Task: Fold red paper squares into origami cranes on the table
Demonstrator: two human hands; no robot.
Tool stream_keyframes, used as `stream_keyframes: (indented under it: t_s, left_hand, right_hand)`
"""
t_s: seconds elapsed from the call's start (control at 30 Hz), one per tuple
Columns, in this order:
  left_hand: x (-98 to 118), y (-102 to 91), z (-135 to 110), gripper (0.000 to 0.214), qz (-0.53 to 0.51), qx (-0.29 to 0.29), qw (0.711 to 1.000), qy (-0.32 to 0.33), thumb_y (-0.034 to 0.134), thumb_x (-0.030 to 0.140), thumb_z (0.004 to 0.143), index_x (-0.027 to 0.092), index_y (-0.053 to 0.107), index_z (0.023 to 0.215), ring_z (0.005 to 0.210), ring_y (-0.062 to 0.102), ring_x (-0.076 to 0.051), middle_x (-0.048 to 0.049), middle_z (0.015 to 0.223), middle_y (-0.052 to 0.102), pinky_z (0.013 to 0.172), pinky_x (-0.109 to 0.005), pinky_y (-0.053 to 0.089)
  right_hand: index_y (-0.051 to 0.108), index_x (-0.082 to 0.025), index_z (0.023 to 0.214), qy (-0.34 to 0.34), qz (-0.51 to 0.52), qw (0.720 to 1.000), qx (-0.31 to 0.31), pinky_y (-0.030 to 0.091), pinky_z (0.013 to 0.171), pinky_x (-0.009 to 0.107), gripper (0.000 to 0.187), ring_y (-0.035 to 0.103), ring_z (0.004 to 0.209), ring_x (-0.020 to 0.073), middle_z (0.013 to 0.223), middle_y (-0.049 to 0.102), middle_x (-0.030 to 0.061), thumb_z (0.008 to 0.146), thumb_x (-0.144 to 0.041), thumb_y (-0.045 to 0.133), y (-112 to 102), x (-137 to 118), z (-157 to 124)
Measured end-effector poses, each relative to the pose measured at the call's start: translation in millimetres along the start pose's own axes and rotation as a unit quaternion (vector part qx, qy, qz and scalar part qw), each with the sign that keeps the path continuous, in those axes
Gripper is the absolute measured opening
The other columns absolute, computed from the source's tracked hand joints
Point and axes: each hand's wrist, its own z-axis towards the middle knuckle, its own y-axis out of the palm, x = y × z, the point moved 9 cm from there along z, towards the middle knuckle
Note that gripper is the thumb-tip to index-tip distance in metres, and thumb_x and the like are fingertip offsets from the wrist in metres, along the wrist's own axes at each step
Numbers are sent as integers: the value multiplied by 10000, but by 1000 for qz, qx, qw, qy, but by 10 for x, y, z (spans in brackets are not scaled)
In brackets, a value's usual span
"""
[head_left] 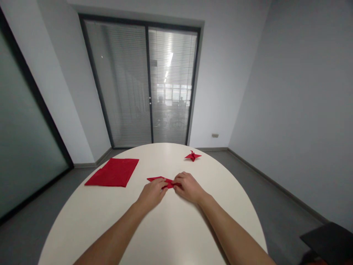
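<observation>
Red paper (170,185) (folded) touches both hands' fingers (180,177).

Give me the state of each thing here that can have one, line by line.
Narrow folded red paper piece: folded, under both hands' fingertips.
Bare left hand: fingers bent, touching that piece.
Bare right hand: fingers bent, touching its other side.
Small red paper crane: folded, wings spread, on the round white table.
Large flat red paper: spread flat; one sheet or several, unclear.
Pale slatted blinds: lowered.
</observation>
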Motion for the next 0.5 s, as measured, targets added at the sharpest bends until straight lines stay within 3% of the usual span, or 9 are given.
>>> stream_keyframes:
  t_s: [0.2,0.5]
  left_hand:
    - [45,-47,1,275,-9,13,1000,10,491,312,976,276,696,1157,1218,579,-217,-34,1238,690,991,-356,492]
    - [81,-94,-2,254,-2,16,1000,12,518,275,943,239,671,1143,1191,579,-223,-60,1201,691,988,-363,481]
  right_hand:
    - [722,-227,1071,-15,8,1000,-19,407,869,323,222,610,944,197,1008,716,58,944,-219,540,40,-88,6]
    - [720,-183,994,36,14,999,-28,425,825,284,220,617,925,186,970,710,68,969,-215,504,10,6,-13]
